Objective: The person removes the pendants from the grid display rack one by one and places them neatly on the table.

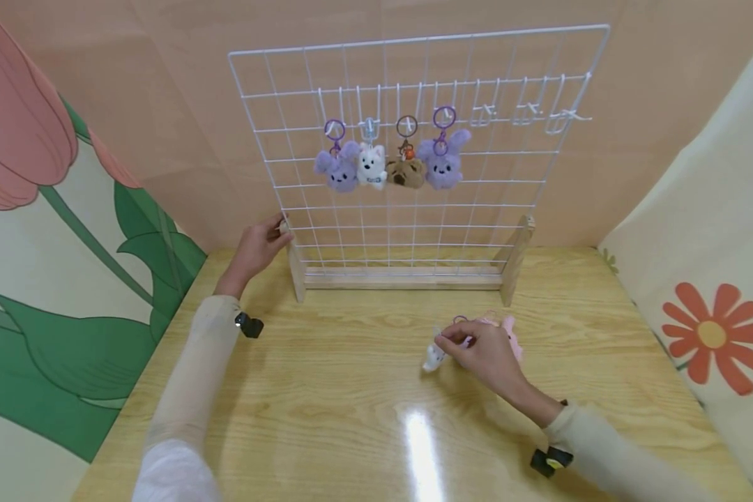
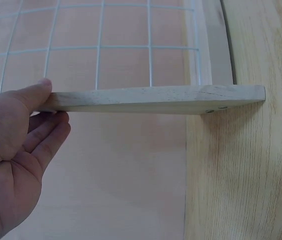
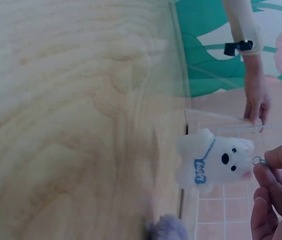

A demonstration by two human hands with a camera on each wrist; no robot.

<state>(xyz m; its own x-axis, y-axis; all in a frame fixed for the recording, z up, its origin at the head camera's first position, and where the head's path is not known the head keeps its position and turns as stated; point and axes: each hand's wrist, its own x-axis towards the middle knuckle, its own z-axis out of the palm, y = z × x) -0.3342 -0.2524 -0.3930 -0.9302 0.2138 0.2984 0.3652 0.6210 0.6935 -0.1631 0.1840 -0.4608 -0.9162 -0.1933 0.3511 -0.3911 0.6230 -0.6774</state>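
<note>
My left hand (image 1: 256, 249) holds the top of the wooden side post (image 2: 155, 95) on the left of a white wire grid rack (image 1: 408, 226). In the left wrist view, the thumb lies on one face of the post and the fingers on the other. Over the table, my right hand (image 1: 491, 355) pinches the small metal ring of a white plush dog keychain (image 3: 215, 161), which hangs from the fingertips. A pink plush keychain (image 1: 512, 339) lies partly hidden behind this hand, and a purple fluffy thing (image 3: 170, 229) shows below the dog in the right wrist view.
On the grid's hooks hang a purple plush (image 1: 341, 171), a white plush dog (image 1: 371, 167), a brown plush (image 1: 406, 174) and another purple plush (image 1: 443, 167). Bare white hooks (image 1: 527, 111) continue to the right. The wood-grain table (image 1: 326, 390) meets printed cloth at the sides.
</note>
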